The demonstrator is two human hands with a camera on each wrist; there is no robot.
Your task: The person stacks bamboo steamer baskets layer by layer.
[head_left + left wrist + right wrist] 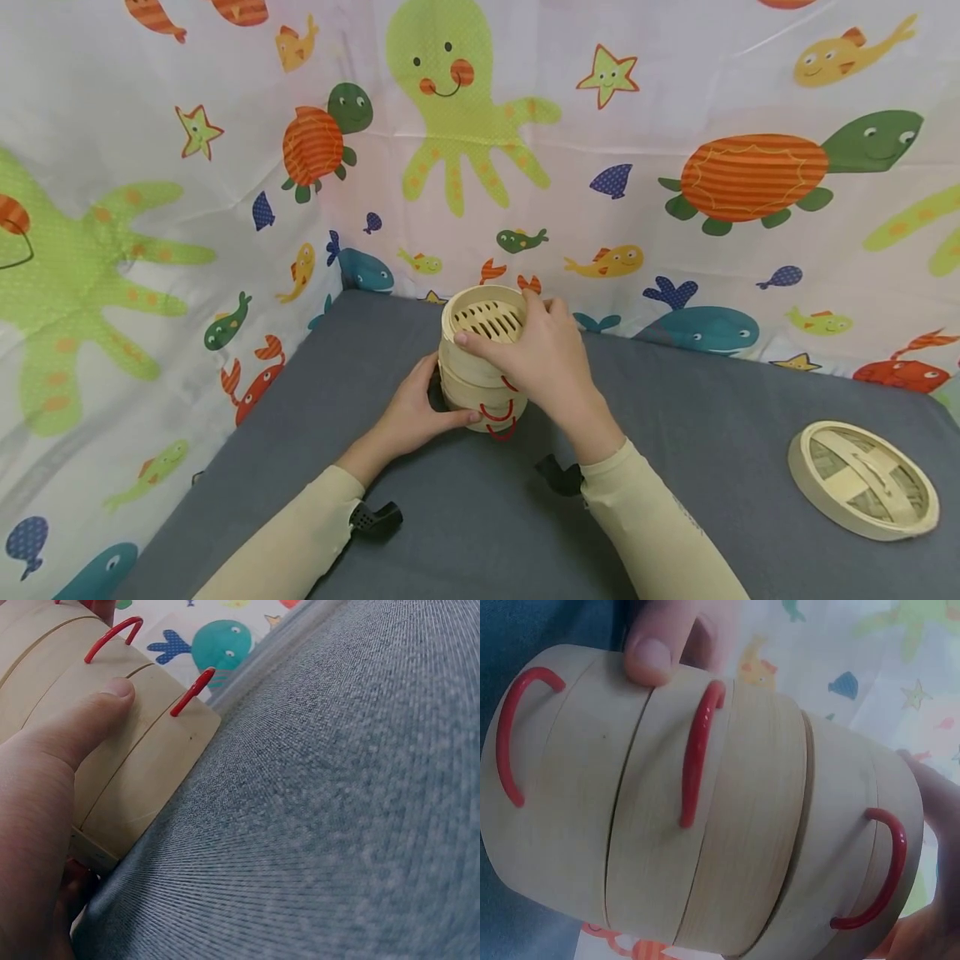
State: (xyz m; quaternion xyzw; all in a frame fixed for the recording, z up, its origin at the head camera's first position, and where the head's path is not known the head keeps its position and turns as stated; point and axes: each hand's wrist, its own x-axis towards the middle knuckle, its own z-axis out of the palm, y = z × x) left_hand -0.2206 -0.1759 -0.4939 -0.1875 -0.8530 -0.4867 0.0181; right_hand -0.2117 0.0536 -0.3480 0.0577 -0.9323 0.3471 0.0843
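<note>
A stack of three round bamboo steamer baskets [468, 392] stands on the grey cloth, each tier with a red loop handle. My left hand [416, 408] holds the lower tiers from the left side. Its thumb [82, 727] lies across the front, near the seam between the lower baskets. At the top, my right hand [551, 358] grips the rim of the uppermost basket [836, 802], thumb at the near side and fingers over the far side. Slats show inside this top basket. In the right wrist view a narrow dark line separates the top and middle tiers.
A round bamboo steamer lid [862, 481] with a woven top and crossed strips lies on the grey cloth [712, 458] at the right. Behind and to the left hangs a white curtain [540, 225] printed with sea animals.
</note>
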